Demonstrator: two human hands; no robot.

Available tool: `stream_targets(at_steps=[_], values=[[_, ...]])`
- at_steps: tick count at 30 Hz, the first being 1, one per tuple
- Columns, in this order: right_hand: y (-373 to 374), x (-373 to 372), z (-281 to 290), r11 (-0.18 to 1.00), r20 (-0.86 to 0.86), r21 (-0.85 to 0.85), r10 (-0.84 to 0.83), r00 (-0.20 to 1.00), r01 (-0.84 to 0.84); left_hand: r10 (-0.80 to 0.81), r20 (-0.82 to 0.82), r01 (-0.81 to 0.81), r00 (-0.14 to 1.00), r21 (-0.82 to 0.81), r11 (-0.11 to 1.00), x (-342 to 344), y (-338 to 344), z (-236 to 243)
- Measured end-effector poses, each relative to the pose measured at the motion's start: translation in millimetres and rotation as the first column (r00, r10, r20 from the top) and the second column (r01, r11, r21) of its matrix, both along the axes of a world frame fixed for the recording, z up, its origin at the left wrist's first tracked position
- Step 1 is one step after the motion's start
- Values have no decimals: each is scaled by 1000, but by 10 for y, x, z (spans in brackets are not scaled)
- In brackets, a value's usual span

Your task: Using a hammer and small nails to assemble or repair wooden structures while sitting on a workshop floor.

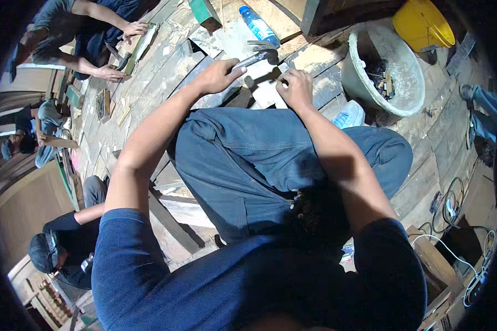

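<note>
My left hand (222, 76) is wrapped round the grip of a claw hammer (254, 58), whose dark head points away to the right. Just right of it, my right hand (297, 88) is closed, with fingertips curled down at the edge of a pale piece of wood (266, 95). What those fingers pinch, if anything, is too small to tell. The pale piece lies on the floor in front of my folded legs, below the hammer head, and a dark shadow crosses it.
A water bottle (258, 26) lies beyond the hammer, near a green block (205, 15). To the right stand a whitish bucket (354, 71) with scraps inside and a yellow bucket (423, 25). Co-workers sit at left; one person's hands (111, 73) hold a strip. Cables (453, 207) lie at right.
</note>
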State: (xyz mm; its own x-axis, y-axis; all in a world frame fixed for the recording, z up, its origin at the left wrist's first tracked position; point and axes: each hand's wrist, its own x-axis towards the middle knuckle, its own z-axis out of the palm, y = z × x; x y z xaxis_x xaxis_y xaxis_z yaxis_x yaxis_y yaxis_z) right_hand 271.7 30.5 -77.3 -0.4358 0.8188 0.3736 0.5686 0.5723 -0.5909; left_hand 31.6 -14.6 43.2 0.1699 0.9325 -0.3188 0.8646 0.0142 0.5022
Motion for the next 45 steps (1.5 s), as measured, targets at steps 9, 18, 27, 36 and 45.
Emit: stream_targets(at_steps=[9,18,27,36,45], values=[[2,-10,-34,1000,-45,-14,5,999,-5,-1,9,1,1000,-12,1000,-93,-11,-115],[14,-51,-67,996,-14,-65,-61,998,60,16,13,-16,1000,-4,1000,-89,-27,-25],[-19,-48,-19,996,11,-64,-68,998,68,-48,-121,38,992,-83,996,-5,-17,-129],[-1,-43,-24,995,42,-54,-86,995,88,-66,-6,65,998,-33,997,32,-47,-100],[-29,-53,-18,987,104,-115,-104,989,115,-55,7,55,998,46,997,-12,-81,-93]])
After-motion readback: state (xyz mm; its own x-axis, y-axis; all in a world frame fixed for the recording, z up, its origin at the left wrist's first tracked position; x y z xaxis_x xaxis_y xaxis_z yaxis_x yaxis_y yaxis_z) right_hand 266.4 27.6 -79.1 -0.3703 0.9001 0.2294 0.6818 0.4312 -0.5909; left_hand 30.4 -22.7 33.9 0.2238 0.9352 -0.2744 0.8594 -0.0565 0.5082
